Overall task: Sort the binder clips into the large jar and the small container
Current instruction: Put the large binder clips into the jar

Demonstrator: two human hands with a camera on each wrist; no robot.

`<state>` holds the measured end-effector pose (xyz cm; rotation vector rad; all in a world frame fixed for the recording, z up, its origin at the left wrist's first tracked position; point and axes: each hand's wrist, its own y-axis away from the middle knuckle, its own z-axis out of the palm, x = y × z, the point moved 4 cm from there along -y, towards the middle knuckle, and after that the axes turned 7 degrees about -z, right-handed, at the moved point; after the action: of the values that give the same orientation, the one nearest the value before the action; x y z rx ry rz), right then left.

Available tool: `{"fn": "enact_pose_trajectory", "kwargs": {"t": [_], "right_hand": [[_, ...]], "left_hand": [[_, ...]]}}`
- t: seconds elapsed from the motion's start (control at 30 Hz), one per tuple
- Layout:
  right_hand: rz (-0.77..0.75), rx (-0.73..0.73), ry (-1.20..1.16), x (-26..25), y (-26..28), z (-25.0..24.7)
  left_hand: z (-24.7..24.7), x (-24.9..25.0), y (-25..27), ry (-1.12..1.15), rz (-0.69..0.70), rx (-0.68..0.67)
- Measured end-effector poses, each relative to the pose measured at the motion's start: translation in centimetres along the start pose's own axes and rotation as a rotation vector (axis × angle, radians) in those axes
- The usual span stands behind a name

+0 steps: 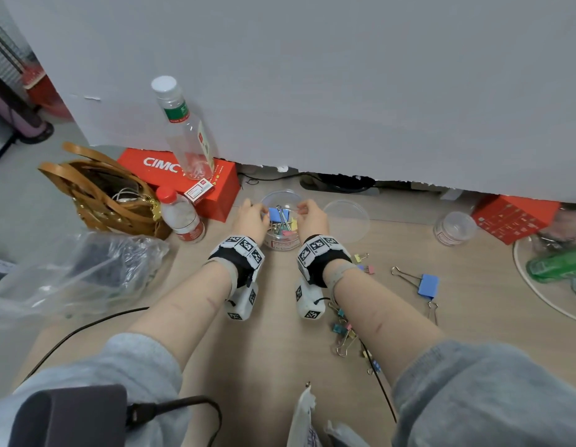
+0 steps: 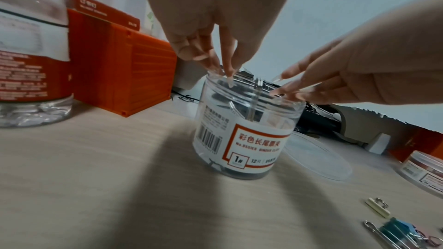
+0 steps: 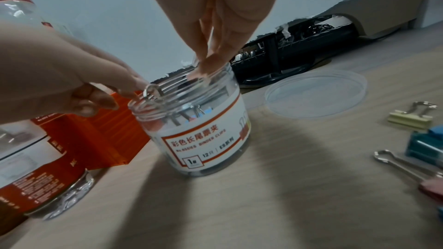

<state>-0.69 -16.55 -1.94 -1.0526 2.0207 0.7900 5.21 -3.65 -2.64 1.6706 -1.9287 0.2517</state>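
Both hands are working at the large jar's mouth: left hand and right hand fingers are reaching straight down over the rim, apparently nudging a blue binder clip standing upright between them; whether either is pinching it, I cannot tell. Loose clips are lying nearer the right hand.

- large jar directly under the fingertips of both hands, binder clips inside it
- left hand at jar's left rim, right hand at right rim
- lid lying just right of right fingers
- small container well right of them
- box left and behind left fingers, bottle on it
- loose clips nearer the person than the fingers, on the right
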Motion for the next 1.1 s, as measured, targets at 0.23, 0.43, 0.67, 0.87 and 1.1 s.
{"fn": "enact_pose_trajectory", "kwargs": {"t": [0.23, 0.43, 0.67, 0.87, 1.1], "right_hand": [[-0.082, 0.049, -0.052, 1.6, 1.2, -1.3], [-0.104, 0.022, -0.074, 3.3, 2.4, -3.2], [-0.085, -0.007, -0.042, 5.5, 3.2, -4.0], [-0.029, 0.071, -0.098, 7.3, 3.6, -4.6], [0.085, 0.096, -0.124, 9.3, 3.8, -5.2]], "left_hand": [[0.8, 0.6, 1.2, 0.105, -0.058, -0.042], [1.8, 1.3, 0.7, 0.093, -0.14, -0.113], [0.4, 1.7, -0.2, -0.017, -0.17, -0.119], [0.2, 1.1, -1.5, 0.262, -0.271, -0.059], [1.7, 1.9, -3.0, 0.231, -0.214, -0.135]]}}
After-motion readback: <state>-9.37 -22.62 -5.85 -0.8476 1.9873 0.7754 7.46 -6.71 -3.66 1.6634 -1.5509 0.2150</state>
